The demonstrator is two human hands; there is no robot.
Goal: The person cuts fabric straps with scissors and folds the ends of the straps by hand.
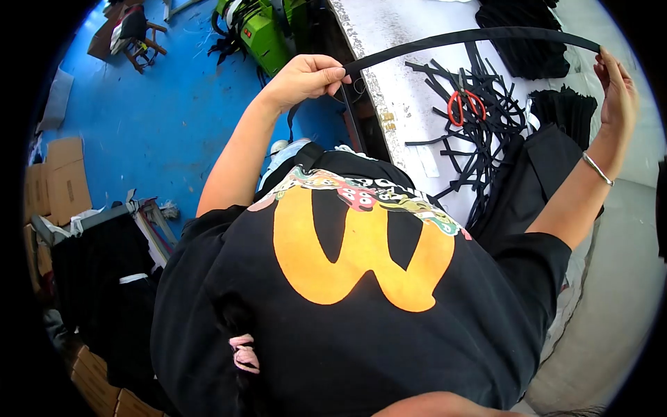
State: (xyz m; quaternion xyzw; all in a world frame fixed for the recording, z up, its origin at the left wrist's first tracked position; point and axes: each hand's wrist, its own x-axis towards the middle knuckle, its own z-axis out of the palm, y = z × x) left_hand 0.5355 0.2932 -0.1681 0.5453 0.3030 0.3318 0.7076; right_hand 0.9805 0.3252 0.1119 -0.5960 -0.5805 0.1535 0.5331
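Note:
A long narrow black fabric strip (472, 35) stretches in a shallow upward arc between my two hands. My left hand (306, 80) is closed, pinching the strip between thumb and fingers, and a short length of black strip hangs below that hand. My right hand (615, 90) pinches the strip at its far right, with a bracelet on the wrist. Under the strip, a tangled heap of cut black strips (479, 160) lies on the white tabletop (396, 90). Red-handled scissors (465, 105) rest on the heap.
Folded black fabric stacks (524, 42) and a bundle of black pieces (564, 115) sit at the table's right. More dark cloth (531, 181) lies near my body. A green machine (264, 35), a wooden stool (144, 45) and cardboard (68, 177) stand on the blue floor.

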